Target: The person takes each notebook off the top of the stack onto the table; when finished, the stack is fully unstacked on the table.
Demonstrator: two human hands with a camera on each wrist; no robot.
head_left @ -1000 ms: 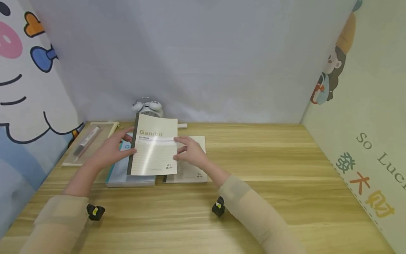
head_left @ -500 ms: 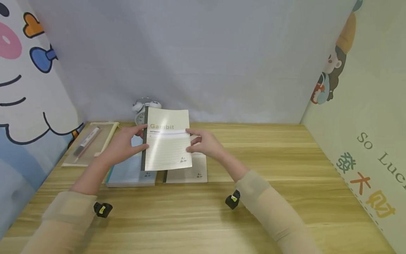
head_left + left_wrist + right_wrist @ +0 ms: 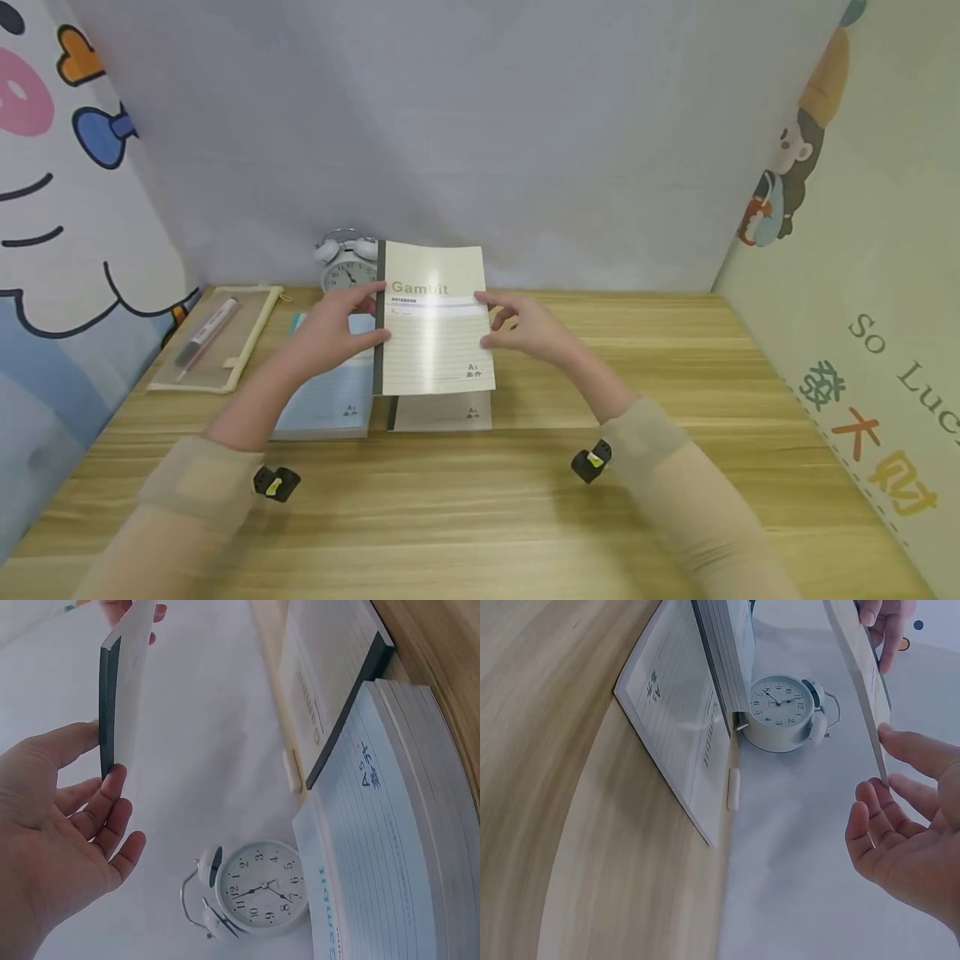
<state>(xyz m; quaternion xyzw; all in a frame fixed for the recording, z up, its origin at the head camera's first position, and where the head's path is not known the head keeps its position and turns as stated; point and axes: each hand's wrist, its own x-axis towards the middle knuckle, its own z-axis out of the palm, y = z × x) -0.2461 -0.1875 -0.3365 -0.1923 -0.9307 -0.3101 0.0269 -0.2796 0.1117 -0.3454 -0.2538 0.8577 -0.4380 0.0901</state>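
A cream notebook [image 3: 435, 350] with a dark spine and "Gambit" on its cover is held up above the table between both hands. My left hand [image 3: 326, 333] pinches its spine edge between thumb and fingers. On the opposite edge, my right hand [image 3: 536, 329] pinches it the same way. Below it lies another cream notebook [image 3: 442, 412], partly hidden in the head view; the right wrist view shows its cover [image 3: 676, 712] flat on the wood. Left of that rests a stack of blue notebooks [image 3: 326, 400], whose page edges [image 3: 431, 772] show in the left wrist view.
A white twin-bell alarm clock [image 3: 348, 271] stands at the back, partly behind the held notebook. To the left lies a mesh zip pouch [image 3: 247, 358] with a marker [image 3: 206, 329] inside. A small white block [image 3: 733, 789] sits near the table's back edge.
Both hands have carried the held notebook to the right and slightly up. It has moved off the blue stack and now overlaps the lower cream notebook; more of the clock shows.
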